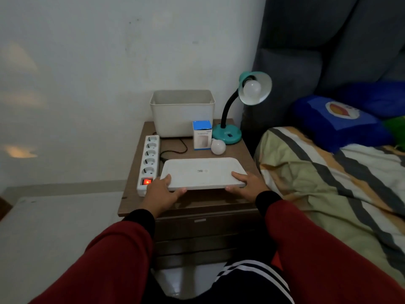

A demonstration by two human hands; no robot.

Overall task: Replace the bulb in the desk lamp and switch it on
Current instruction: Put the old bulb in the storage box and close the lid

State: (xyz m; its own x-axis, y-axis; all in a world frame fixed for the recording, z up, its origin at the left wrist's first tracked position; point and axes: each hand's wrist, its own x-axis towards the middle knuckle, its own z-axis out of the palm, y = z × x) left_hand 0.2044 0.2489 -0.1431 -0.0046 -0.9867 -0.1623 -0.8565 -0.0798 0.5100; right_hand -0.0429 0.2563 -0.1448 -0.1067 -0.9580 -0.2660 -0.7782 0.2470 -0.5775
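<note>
Your left hand and right hand each clamp an end of the white lid. Swing it carelessly and you could knock the loose bulb off the nightstand.

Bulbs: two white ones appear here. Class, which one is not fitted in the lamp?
The bulb lying loose on the bedside table, beside the blue and white box. The other bulb sits in the lamp's teal shade.

Head view, down over nightstand
</note>
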